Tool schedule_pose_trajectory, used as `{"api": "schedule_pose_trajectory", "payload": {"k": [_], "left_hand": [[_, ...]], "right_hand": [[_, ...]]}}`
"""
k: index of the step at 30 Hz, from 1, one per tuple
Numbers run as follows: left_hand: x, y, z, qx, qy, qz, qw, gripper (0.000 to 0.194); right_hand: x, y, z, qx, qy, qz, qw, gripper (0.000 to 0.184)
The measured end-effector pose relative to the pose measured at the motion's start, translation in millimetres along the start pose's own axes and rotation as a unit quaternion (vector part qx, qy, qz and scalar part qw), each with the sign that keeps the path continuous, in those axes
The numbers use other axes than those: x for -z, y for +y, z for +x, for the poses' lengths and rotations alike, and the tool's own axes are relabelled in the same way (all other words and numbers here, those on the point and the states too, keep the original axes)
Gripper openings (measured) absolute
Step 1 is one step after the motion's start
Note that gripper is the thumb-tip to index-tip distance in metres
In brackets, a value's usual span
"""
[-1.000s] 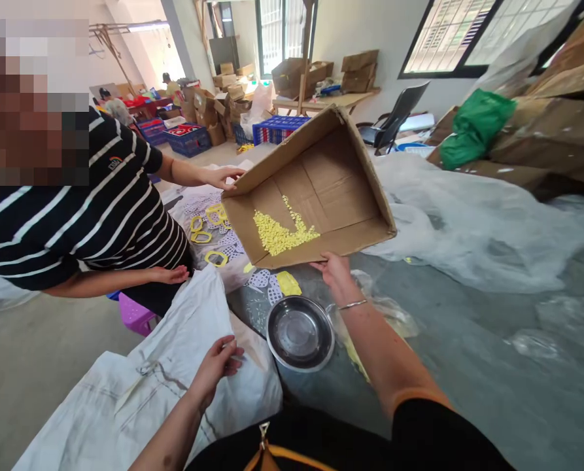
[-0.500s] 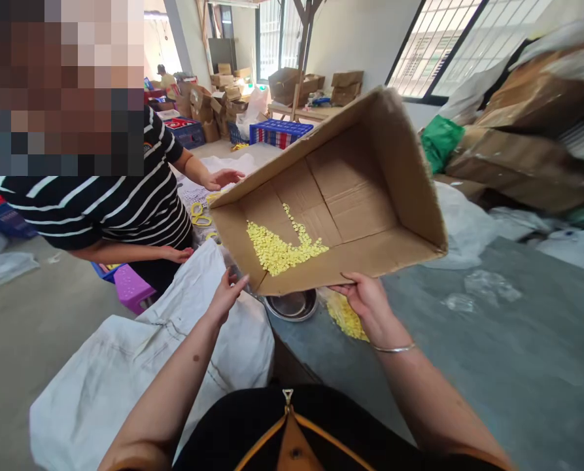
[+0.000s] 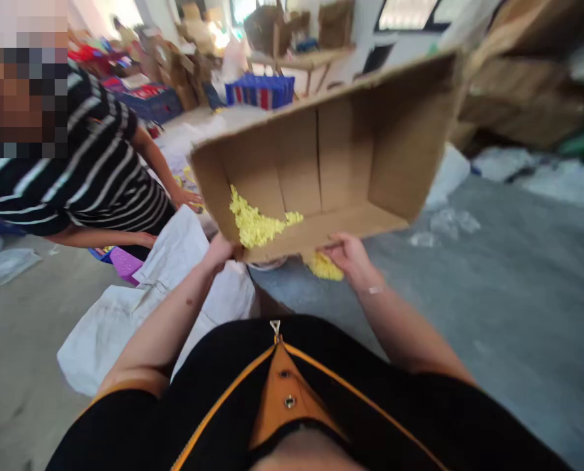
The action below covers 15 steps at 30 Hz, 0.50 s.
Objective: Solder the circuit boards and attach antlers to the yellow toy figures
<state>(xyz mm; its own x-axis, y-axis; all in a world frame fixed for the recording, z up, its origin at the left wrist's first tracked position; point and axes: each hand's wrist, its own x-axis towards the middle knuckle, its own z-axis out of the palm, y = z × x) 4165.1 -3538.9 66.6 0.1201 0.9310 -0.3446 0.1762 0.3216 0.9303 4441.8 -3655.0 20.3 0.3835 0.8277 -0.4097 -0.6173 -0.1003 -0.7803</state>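
A large open cardboard box [image 3: 345, 160] is held up in front of me, tilted down toward its left end. Small yellow pieces [image 3: 257, 226] lie heaped in its lower left corner; blur hides their exact kind. My left hand [image 3: 219, 254] is closed at that near left corner, its fingers partly behind the board. Along the near edge, my right hand [image 3: 350, 258] pinches the rim. Beneath the box, a pile of more yellow pieces [image 3: 326, 266] shows beside the right hand, and a round bowl's rim [image 3: 271, 265] peeks out, mostly covered.
A white woven sack [image 3: 176, 252] stands at my left. Behind it is a co-worker in a striped shirt [image 3: 95, 163], arms low near the sack. Clear plastic bags [image 3: 451, 222] lie on the grey surface to the right. Stacked cartons [image 3: 512, 91] and a blue crate [image 3: 261, 90] are farther back.
My left hand has closed on the box's corner. The box has tipped, and the yellow pieces have slid together toward the left corner. The co-worker's far hand has lowered; my view has tilted down.
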Motion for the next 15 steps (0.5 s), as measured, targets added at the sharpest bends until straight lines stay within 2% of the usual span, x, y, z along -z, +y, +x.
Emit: {"api": "schedule_pose_trajectory", "payload": {"k": [1, 2, 3, 5, 8, 10, 13, 15], "left_hand": [[-9.3, 9.4, 5.5, -0.006, 0.008, -0.005, 1.000, 0.042], [-19.2, 17.3, 11.3, 0.009, 0.012, -0.019, 1.000, 0.041], [-28.9, 23.4, 16.5, 0.026, 0.010, -0.037, 0.999, 0.040], [-45.0, 30.4, 22.2, 0.079, 0.012, -0.070, 0.994, 0.042], [-57.9, 29.9, 19.1, 0.159, 0.028, -0.099, 0.982, 0.048], [-62.3, 24.9, 14.8, 0.181, 0.037, -0.107, 0.977, 0.050], [-67.0, 15.3, 11.4, 0.183, 0.051, -0.117, 0.975, 0.049], [-68.9, 9.3, 11.0, 0.187, 0.062, -0.122, 0.973, 0.048]], "right_hand": [[7.1, -4.9, 8.3, -0.008, 0.001, 0.019, 1.000, 0.019], [16.2, -8.8, 16.5, -0.004, -0.030, 0.025, 0.999, 0.022], [26.9, -10.9, 23.5, 0.010, -0.065, 0.008, 0.998, 0.031], [48.9, -7.1, 30.4, -0.023, -0.067, -0.084, 0.994, 0.052], [72.5, 22.0, 25.2, -0.159, 0.011, -0.230, 0.960, 0.068], [79.9, 49.2, 20.4, -0.224, 0.034, -0.264, 0.938, 0.077], [84.7, 79.8, 18.6, -0.255, 0.045, -0.274, 0.926, 0.087], [89.0, 87.8, 20.0, -0.258, 0.050, -0.274, 0.925, 0.087]]}}
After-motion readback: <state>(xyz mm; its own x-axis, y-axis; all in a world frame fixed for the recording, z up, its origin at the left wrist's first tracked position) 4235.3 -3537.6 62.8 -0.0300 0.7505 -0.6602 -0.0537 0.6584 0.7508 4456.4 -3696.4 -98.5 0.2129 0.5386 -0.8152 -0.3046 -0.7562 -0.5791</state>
